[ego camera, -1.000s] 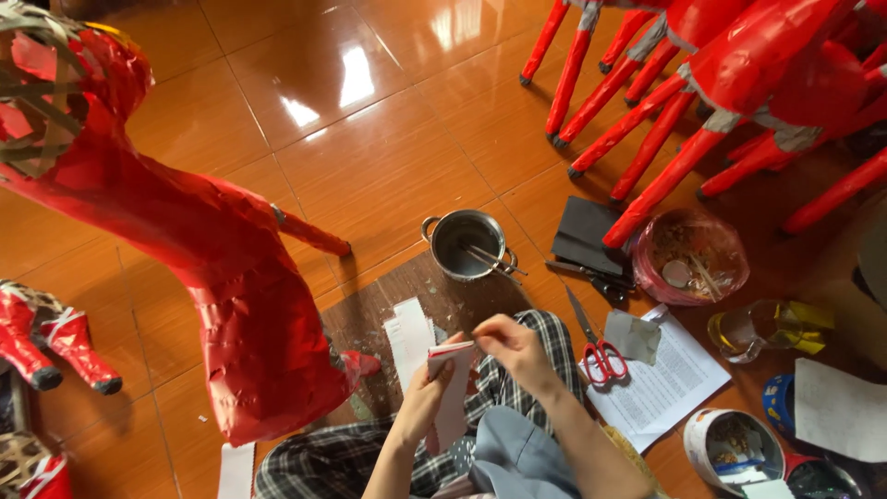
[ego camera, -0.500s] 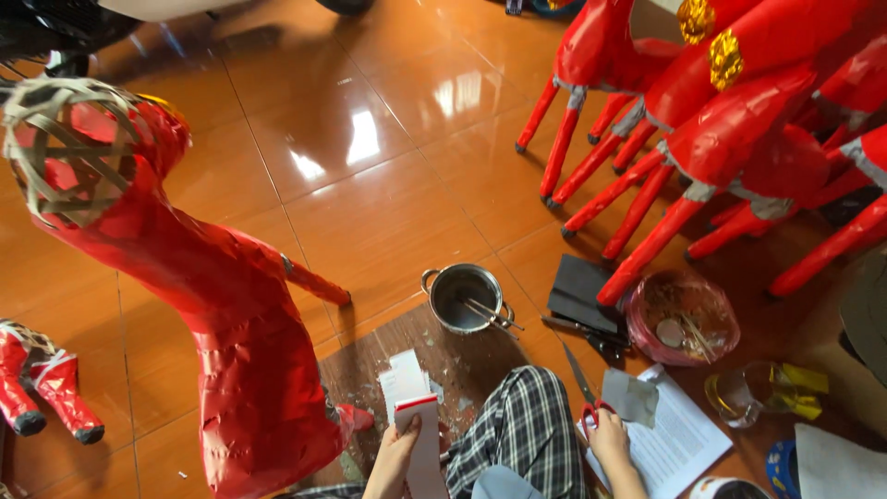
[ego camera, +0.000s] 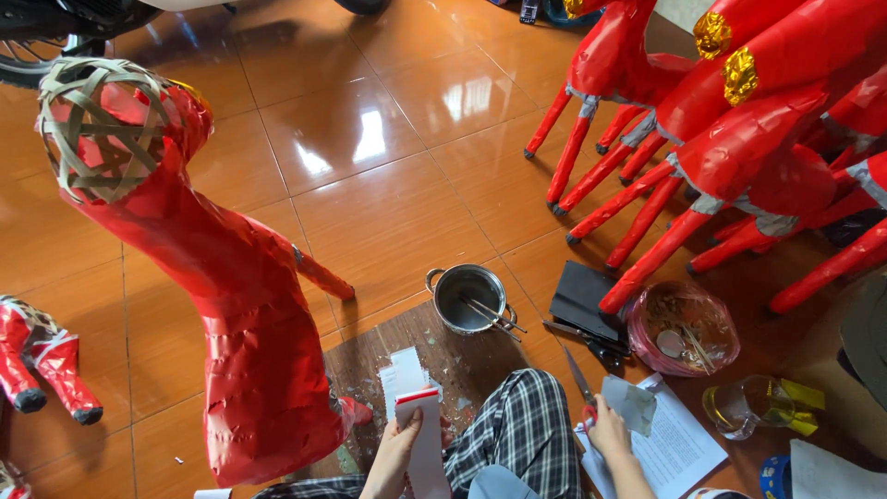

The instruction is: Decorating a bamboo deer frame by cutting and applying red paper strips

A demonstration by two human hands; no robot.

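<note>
My left hand point(ego camera: 395, 453) holds a white paper strip with a red edge point(ego camera: 420, 434) upright above my checked trouser leg point(ego camera: 517, 430). My right hand point(ego camera: 608, 434) rests on the red-handled scissors point(ego camera: 580, 383) lying on the floor beside printed white sheets point(ego camera: 665, 439). A large red paper-covered animal frame point(ego camera: 240, 323) with a bare woven bamboo end point(ego camera: 106, 129) stands to my left. A stack of white paper pieces point(ego camera: 402, 370) lies on the dark board in front of me.
A small metal pot point(ego camera: 469, 296) with sticks in it sits ahead. A pink-lined bowl point(ego camera: 682, 328), a black folder point(ego camera: 582, 296) and a clear jug point(ego camera: 744, 407) lie to the right. Several red paper horses point(ego camera: 721, 120) stand at upper right; red legs point(ego camera: 42, 370) at left.
The view has tilted up toward the floor ahead. My right hand left the paper strip and dropped to the scissors on the right; my left hand still holds the strip.
</note>
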